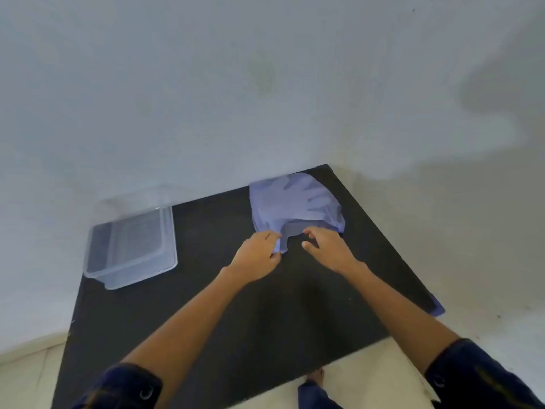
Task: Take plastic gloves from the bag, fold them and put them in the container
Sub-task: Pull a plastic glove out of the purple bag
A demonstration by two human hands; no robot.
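Two hands, left hand (257, 255) and right hand (327, 249), meet crinkly translucent bag (295, 205).

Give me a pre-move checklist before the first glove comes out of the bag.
1. Bag within reach on the black table: ok.
2. Left hand pinching the bag's near edge: ok.
3. Right hand at the bag's opening, fingers spread, holding nothing: ok.
4. Container open, no lid on it: ok.
5. Container free of gloves: ok, looks so.
6. Gloves separate cleanly inside the bag: cannot tell.
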